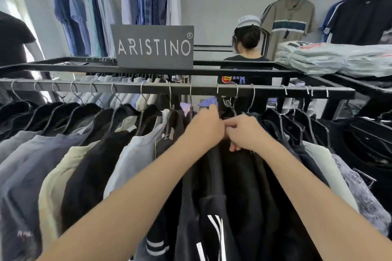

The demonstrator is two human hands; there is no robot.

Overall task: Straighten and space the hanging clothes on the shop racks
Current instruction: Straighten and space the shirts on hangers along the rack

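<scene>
A black rail (148, 88) crosses the view with several metal hooks over it. Shirts on black hangers fill it: grey, cream, black and pale blue on the left, dark ones on the right. My left hand (204, 128) and my right hand (244, 133) meet at the neck of a black garment (235, 178) in the middle of the rail. The right hand's fingers curl into its collar. The left hand grips the fabric next to it, its fingertips hidden behind the cloth. A black top with white stripes (214, 229) hangs just in front.
A grey ARISTINO sign (154, 46) stands on the rack's top frame (63, 68). Folded bagged shirts (339, 59) are stacked at the right. A person in a white cap (248, 48) stands behind the rack. More shirts hang on the back wall (84, 21).
</scene>
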